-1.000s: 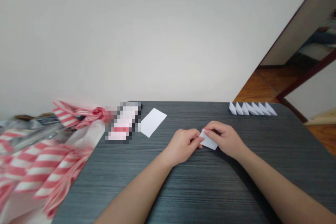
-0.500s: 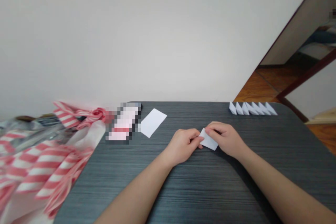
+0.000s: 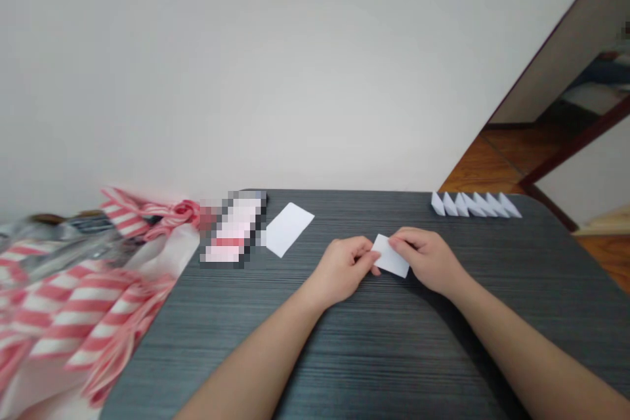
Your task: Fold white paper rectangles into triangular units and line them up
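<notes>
Just above the near middle of a dark grey wood-grain bench [image 3: 344,357], we pinch a small white piece of paper [image 3: 392,256] between our two bare hands. Our left hand [image 3: 342,270] holds the paper's left edge in a narrow grip, and our right hand [image 3: 427,261] closes just as narrowly over its upper right part. We cannot tell whether the paper touches the bench.

Up and to the left of the small paper, near the far edge of the bench, lies a flat white paper rectangle [image 3: 288,228]. Just left of that sits a pink and white packet [image 3: 231,230], too blurred to identify. Farther left, spilling past the bench edge, is a heap of pink-and-white striped plastic [image 3: 73,315], gathered at the far end into a knot [image 3: 184,212].

Up and to the right of the small paper, a row of folded white paper pieces [image 3: 475,205] stands close together along the far edge. Beyond that row is a wooden floor [image 3: 492,164], and a pale wall [image 3: 295,79] fills the view behind the bench.
</notes>
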`<state>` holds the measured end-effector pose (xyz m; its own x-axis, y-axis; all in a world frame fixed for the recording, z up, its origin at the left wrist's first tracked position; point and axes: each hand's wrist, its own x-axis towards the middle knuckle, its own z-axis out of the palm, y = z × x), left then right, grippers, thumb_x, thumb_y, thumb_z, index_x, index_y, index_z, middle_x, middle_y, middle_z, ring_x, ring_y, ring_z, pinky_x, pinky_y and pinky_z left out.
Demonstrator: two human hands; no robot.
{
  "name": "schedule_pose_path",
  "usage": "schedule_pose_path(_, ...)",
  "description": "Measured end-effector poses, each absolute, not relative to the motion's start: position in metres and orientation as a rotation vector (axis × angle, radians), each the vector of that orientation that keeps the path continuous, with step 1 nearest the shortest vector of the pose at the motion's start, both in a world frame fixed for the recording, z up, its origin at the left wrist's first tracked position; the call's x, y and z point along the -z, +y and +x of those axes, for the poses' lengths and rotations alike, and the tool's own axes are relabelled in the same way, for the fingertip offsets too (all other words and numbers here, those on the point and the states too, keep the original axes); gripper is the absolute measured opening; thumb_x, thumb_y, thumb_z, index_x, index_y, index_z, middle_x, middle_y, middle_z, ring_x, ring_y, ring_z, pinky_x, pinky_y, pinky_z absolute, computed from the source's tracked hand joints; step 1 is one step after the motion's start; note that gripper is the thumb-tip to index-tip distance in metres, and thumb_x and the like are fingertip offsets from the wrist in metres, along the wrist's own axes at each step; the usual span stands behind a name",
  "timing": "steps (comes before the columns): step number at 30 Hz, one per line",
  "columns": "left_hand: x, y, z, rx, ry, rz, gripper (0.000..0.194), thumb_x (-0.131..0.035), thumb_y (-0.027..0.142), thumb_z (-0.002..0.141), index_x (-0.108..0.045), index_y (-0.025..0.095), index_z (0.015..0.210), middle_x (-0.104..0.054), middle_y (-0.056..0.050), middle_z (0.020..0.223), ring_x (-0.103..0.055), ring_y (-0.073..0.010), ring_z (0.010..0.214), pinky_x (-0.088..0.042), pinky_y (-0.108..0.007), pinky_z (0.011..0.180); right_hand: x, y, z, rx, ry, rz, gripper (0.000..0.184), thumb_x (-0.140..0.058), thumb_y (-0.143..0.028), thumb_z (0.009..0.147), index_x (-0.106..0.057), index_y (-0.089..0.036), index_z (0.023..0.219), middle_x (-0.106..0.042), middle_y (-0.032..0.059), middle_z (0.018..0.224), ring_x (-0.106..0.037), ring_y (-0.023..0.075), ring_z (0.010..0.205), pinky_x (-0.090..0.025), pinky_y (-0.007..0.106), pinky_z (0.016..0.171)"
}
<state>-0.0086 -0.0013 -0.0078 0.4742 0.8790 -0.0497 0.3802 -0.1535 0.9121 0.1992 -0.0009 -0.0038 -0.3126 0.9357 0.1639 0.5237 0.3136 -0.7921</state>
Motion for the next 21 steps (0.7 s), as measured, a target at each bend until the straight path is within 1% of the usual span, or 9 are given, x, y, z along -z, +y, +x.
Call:
schedule_pose_path(5,0.005,-0.002,-0.008,-0.690,1.089,1.586,0.025,-0.053,0.035,0.091,-0.059,0.017,0.075,-0.072,-0.002,0.072,-0.055,-0.0109,0.055,-0.041,-0.021,0.054,0.005,0.000,0.202,-0.877,-1.906,-1.321,0.028,-0.051,-0.031,0.094,-0.064,-0.018,0.073,-0.062,0.0007,0.072,-0.055,0.0156,0.068,-0.041,0.027,0.064)
schedule_pose_path(10,0.002,-0.002,-0.007,-0.711,1.081,1.517,0.022,-0.056,0.033,0.089,-0.058,0.017,0.075,-0.071,-0.002,0.070,-0.054,-0.0100,0.054,-0.041,-0.020,0.053,0.005,0.000,0.203,-0.849,-1.905,-1.362,0.029,-0.050,-0.030,0.094,-0.062,-0.018,0.070,-0.060,0.0001,0.067,-0.054,0.0154,0.065,-0.040,0.027,0.061)
schedule_pose_path(21,0.005,0.001,-0.009,-0.730,1.063,1.434,0.021,-0.056,0.034,0.089,-0.057,0.017,0.076,-0.071,-0.002,0.070,-0.053,-0.0089,0.051,-0.041,-0.020,0.052,0.008,0.001,0.210,-0.864,-1.851,-1.420,0.029,-0.051,-0.034,0.092,-0.065,-0.019,0.072,-0.060,-0.0003,0.063,-0.053,0.0154,0.059,-0.039,0.027,0.056)
